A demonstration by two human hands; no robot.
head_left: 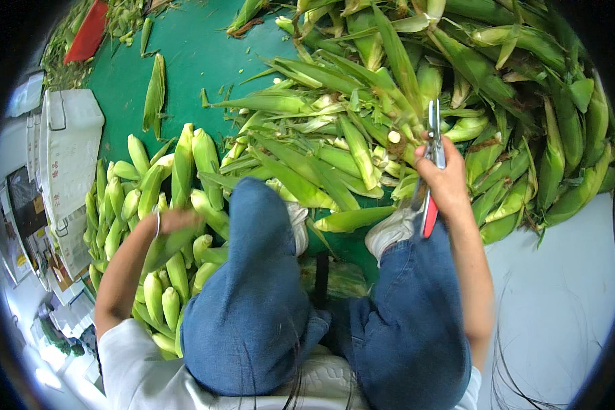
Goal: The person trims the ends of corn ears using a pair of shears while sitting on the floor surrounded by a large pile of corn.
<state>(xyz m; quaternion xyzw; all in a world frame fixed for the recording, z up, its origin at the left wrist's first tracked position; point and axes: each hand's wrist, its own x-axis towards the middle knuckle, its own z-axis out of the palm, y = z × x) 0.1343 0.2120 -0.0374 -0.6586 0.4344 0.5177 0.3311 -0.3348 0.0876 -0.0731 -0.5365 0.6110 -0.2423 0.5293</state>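
Note:
My right hand is closed around a pair of hand shears with metal blades and a red handle end. The blades point away from me, beside the cut stalk end of a leafy ear in the husk pile. Over on the left, my left hand is smeared by motion above several trimmed corn ears in pale green husks. A blurred green ear lies right under it; whether the fingers grip it is not clear.
Untrimmed leafy corn is heaped at the far right. Loose husks lie between the piles on a green surface. My bent knees rise between my arms. White bins stand at the left, and something red at the far left.

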